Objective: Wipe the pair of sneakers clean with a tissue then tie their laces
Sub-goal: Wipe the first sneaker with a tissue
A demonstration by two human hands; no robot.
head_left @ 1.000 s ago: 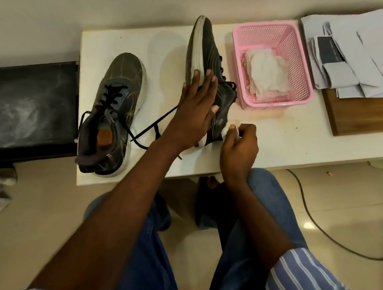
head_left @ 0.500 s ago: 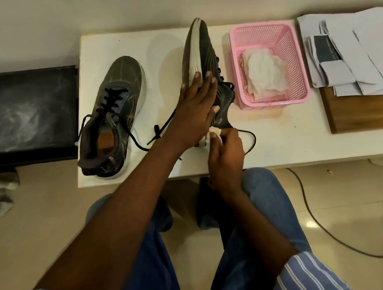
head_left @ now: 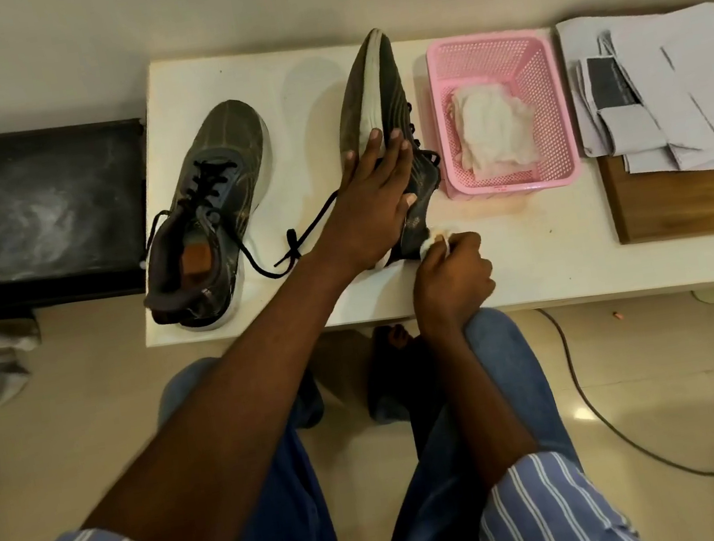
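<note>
My left hand [head_left: 370, 203] flat, fingers straight, pressing tipped sneaker [head_left: 389, 126] on its side against table [head_left: 527, 245]; sole faces left of my palm. Right hand [head_left: 450, 272] pinches wadded tissue [head_left: 434, 242] at heel, just below left palm. Second sneaker [head_left: 211, 208] upright, well left of both hands, laces [head_left: 287, 253] loose. I judge shoe light, upper soft, sole stiff: brace on sole edge. Tissue flimsy, tears if scrubbed hard.

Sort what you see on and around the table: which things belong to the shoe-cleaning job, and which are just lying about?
Job: tilted sneaker, flat sneaker, tissue wad, left hand, right hand, pink basket with tissues.
Lying about: papers, wooden board, floor cable.
</note>
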